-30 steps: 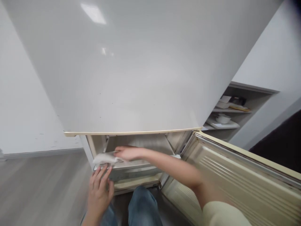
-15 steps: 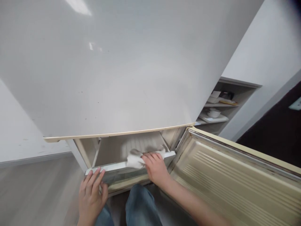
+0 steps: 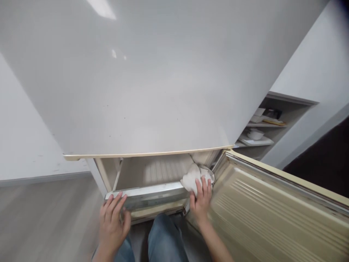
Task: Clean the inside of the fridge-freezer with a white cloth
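Right grip: the person's right hand (image 3: 202, 203) grasps a white cloth (image 3: 191, 178), fingers laid over it and the thumb set apart on the near side. Left grip: the left hand (image 3: 111, 225) is unclenched, fingertips resting on the left end of the drawer's front rim (image 3: 152, 190).

Cloth: located at the right end of that rim, beside the hinge side of the door. It is bunched, with no firm long axis; its spread runs roughly left to right, the far right portion overhanging toward the door.

Drawer (image 3: 155, 199): long axis left to right, front facing the person, translucent below the rim.

Step in hand, as judged: wiping the front rim. The next move would call for steady left-hand support and firm cloth contact around the corner.

Surroundings: refrigerator (image 3: 163, 91) above and behind; its ribbed lower door (image 3: 272, 207) swung out at right; shelving with a white bowl (image 3: 255, 134) farther right.
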A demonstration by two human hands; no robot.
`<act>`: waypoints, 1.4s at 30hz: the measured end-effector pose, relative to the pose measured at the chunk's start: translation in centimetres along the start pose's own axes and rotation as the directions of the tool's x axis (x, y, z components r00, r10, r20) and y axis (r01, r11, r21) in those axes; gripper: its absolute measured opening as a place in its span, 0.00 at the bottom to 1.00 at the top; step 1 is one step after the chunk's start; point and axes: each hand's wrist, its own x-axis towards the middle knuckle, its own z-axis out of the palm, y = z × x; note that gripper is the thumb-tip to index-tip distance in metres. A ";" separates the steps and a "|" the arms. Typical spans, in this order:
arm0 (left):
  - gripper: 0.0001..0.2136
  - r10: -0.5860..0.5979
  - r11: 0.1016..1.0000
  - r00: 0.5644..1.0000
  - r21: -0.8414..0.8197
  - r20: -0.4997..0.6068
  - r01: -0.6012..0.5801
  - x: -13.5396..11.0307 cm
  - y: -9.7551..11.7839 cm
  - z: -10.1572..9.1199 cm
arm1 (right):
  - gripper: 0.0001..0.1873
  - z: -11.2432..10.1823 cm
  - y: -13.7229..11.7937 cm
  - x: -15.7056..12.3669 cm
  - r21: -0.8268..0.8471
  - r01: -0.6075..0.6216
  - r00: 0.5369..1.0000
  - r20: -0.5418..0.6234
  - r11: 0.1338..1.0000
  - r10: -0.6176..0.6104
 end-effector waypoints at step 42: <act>0.19 -0.558 0.778 0.720 -0.043 0.413 0.627 -7.8 -5.7 -2.7 | 0.12 6.6 -6.3 -6.4 -0.073 0.101 0.995 0.013 0.992 -0.101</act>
